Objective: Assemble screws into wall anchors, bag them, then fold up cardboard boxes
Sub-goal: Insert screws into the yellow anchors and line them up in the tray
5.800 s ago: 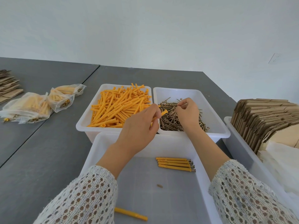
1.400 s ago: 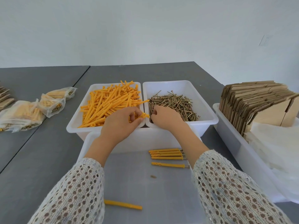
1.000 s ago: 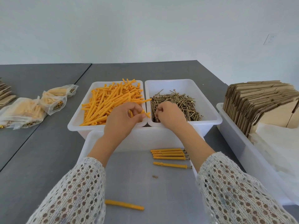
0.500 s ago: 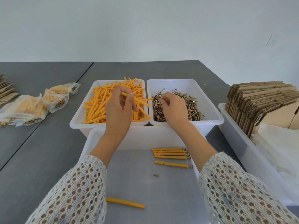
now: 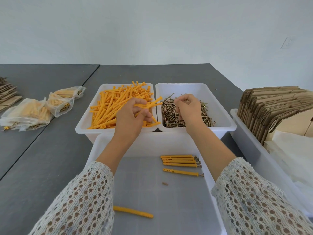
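Note:
My left hand hovers over the white bin of orange wall anchors and grips an orange anchor that points right. My right hand is above the white bin of brass screws, its fingertips pinching a thin screw. In the near white tray lie several assembled anchors with screws, and a lone orange anchor lies near its front.
Filled clear bags of anchors lie on the grey table at left, beside flat cardboard. A white bin at right holds upright flat cardboard boxes and white sheets.
My left hand has lowered with an anchor, now pointing right toward the screw bin. My right hand has lifted a screw out of the pile.

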Demonstrator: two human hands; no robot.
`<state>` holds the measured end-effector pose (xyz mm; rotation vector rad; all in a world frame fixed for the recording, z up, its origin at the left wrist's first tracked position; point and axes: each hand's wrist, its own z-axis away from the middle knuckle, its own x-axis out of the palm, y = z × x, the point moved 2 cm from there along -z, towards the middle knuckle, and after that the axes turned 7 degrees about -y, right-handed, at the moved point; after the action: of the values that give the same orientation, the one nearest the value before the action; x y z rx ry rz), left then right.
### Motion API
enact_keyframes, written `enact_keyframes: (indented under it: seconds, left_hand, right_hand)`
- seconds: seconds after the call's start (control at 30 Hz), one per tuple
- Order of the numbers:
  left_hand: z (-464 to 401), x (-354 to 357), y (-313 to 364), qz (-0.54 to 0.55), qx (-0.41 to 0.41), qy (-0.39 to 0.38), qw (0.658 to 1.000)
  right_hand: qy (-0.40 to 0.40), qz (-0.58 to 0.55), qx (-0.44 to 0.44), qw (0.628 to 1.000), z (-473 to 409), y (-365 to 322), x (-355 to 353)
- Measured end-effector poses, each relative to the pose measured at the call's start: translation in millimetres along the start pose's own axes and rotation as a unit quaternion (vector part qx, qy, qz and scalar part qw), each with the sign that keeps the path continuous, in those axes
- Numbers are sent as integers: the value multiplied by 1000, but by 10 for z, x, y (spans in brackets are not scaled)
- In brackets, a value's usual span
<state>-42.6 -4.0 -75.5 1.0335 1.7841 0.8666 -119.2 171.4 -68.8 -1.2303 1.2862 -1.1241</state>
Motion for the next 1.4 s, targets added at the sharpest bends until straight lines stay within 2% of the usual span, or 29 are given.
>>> enact_keyframes:
  seconds: [0.2,0.4,0.63,0.97,1.1,1.27,1.4]
  left_hand:
    - [-24,24,5,-19,9,-14,1000]
    - [-38,28,-18,-40,3,-13,999]
    - [-57,-1,-59,-93,-5,26,995]
    - [-51,2,-47,-110,5,21,994]
    - [-31,16,-46,-118,15,20,993]
    - [-46,-2,-64,-138,3,34,990]
    - [-42,7,-62,-141,11,29,990]
  right_hand:
    - [-94,-116,45,988,-13,26,36]
    - [-119,-148,41,981,-25,25,51]
    - [-89,-101,31,990,-8,12,41]
    - [-90,-27,27,995,12,24,67]
    - [-96,-38,20,994,18,19,69]
    - [-56,-28,19,998,-9,29,36]
    - [-82,-9,13,996,15,20,58]
